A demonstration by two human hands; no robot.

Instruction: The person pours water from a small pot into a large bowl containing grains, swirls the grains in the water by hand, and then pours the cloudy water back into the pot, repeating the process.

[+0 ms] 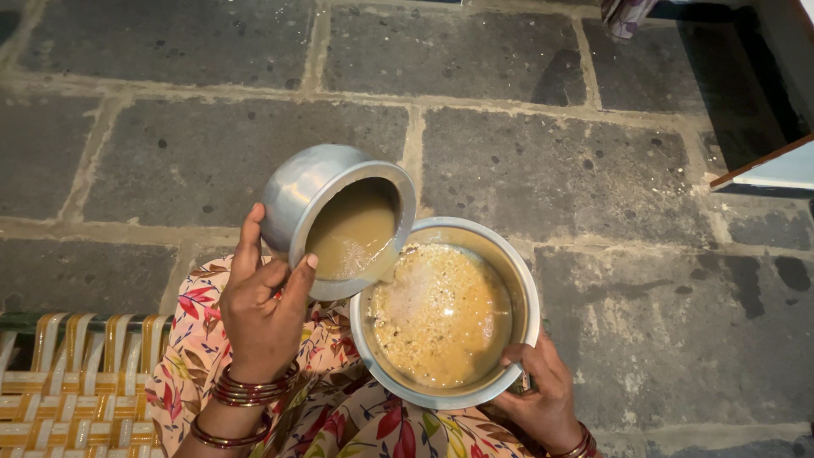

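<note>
- Left hand [263, 309] closest to camera, wrapped around small round metal pot [326, 212]: thumb along left wall, fingers curled on rim and neck, firm grip, not open.
- Small pot tilted steeply, mouth turned right and down, held over the lap above the floor; lip touches or overlaps rim of larger bowl.
- Cloudy brownish liquid [352, 237] sits at pot mouth, thin stream running off lip into bowl.
- Steel bowl [528, 293] just right of pot, held roughly level over the lap; inside it soaked pale grains [441, 314] under murky, foamy water.
- Right hand [543, 390] clamps bowl at lower right rim, thumb hooked over the edge, fingers underneath; fingers mostly hidden, closed grip.
- Red bangles [250, 392] on left wrist, some also on right wrist.
- Floral cloth [339, 424] covers lap under both vessels.
- Woven strap seat [76, 373] at lower left, yellow-white bands.
- Grey stone slab floor [551, 170] beyond, pale joints between slabs.
- Light-coloured board edge [763, 165] at far right.
</note>
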